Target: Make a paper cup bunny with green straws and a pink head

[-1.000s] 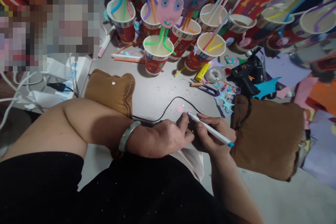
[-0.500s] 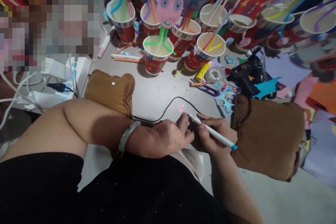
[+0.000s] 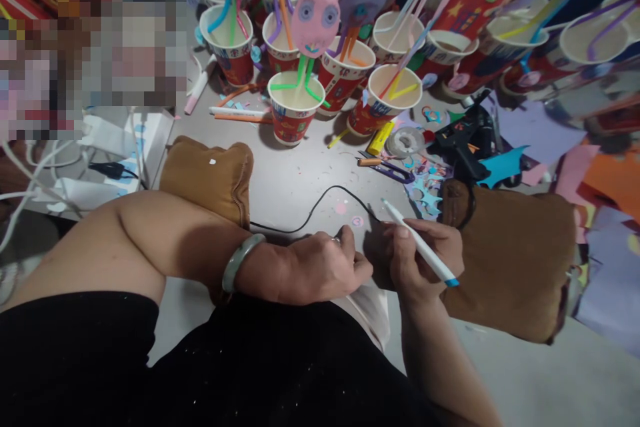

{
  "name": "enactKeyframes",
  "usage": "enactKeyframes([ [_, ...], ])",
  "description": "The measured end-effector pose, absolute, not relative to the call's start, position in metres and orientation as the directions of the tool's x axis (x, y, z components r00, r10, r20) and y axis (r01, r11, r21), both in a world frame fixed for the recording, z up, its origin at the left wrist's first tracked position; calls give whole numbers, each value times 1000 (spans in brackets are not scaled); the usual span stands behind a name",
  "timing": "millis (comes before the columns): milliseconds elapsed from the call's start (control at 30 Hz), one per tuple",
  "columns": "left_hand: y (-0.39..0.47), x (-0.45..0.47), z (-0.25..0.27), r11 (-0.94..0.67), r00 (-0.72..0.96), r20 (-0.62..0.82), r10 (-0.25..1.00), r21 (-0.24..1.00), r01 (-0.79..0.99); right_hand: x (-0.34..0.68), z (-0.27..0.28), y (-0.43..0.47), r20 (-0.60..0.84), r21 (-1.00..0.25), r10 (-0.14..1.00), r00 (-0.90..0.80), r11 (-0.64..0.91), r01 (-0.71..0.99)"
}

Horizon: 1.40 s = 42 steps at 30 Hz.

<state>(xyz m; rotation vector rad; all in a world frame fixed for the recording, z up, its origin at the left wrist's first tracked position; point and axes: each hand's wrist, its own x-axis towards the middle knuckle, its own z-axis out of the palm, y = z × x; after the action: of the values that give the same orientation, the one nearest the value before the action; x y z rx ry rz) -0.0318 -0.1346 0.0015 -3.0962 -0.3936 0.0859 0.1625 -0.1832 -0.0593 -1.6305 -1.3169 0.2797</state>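
Note:
My right hand (image 3: 425,257) grips a white felt-tip pen (image 3: 419,243) with a blue end cap; its tip points up and left, lifted off the table. My left hand (image 3: 313,267), with a pale bangle at the wrist, rests on its side with curled fingers; its palm side is hidden. Just beyond its index fingertip lies a small pink paper disc (image 3: 357,221) with a drawn mark. A plainer pink disc (image 3: 341,208) lies a little farther off. A thin black cord (image 3: 320,203) curves behind both hands.
Brown cushions lie left (image 3: 205,177) and right (image 3: 515,260) of my hands. Patterned paper cups (image 3: 295,117) with straws and animal faces crowd the back. A glue gun (image 3: 457,140), clear tape roll (image 3: 405,142) and paper scraps (image 3: 427,197) lie right; a power strip (image 3: 117,133) sits left.
The pen tip has lifted away from my left fingertip, and my right hand has shifted slightly right. The marked pink disc is now exposed beyond my left index finger.

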Motion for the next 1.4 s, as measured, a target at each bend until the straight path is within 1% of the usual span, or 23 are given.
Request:
enactKeyframes([
  [100, -135, -32, 2, -969, 967, -64, 248, -19, 247, 159, -56, -181, 448, -771, 811, 376, 137, 622],
  [200, -135, -32, 1, -969, 965, -87, 247, 7, 248, 159, -54, -183, 451, -721, 838, 307, 139, 679],
  [300, -136, -33, -1, -965, 964, -89, 249, 63, 255, 163, -54, -188, 469, -591, 871, 148, 185, 785],
  [400, -137, -34, -2, -956, 962, -71, 265, 114, 272, 166, -54, -192, 487, -486, 873, 3, 268, 832],
  [467, -139, -34, -1, -953, 957, -79, 281, 99, 288, 166, -52, -192, 483, -466, 875, -32, 288, 837],
  [567, -141, -30, 2, -947, 945, -82, 316, 34, 320, 163, -46, -190, 471, -443, 878, -84, 318, 838],
  [633, -140, -28, 3, -924, 920, -112, 376, 31, 382, 161, -44, -190, 470, -423, 872, -138, 360, 831],
  [733, -137, -24, 1, -861, 849, -214, 483, 61, 505, 161, -42, -192, 460, -379, 862, -213, 408, 830],
  [800, -135, -23, -1, -853, 837, -250, 486, 74, 517, 161, -43, -194, 451, -341, 860, -240, 414, 844],
  [867, -134, -23, -3, -866, 848, -272, 456, 83, 492, 161, -45, -195, 448, -302, 856, -260, 419, 856],
  [967, -134, -24, -2, -876, 856, -278, 436, 86, 475, 161, -46, -191, 433, -257, 853, -291, 426, 867],
  [1100, -136, -24, 0, -903, 884, -251, 395, 75, 424, 162, -48, -184, 424, -253, 854, -302, 431, 866],
  [1200, -137, -25, 0, -901, 885, -238, 400, 75, 428, 164, -50, -185, 471, -285, 833, -289, 454, 844],
  [1300, -138, -25, 0, -892, 880, -227, 418, 82, 444, 167, -51, -191, 519, -295, 794, -317, 515, 805],
  [1400, -138, -25, -1, -898, 891, -194, 410, 85, 431, 168, -50, -196, 478, -264, 788, -389, 551, 792],
])
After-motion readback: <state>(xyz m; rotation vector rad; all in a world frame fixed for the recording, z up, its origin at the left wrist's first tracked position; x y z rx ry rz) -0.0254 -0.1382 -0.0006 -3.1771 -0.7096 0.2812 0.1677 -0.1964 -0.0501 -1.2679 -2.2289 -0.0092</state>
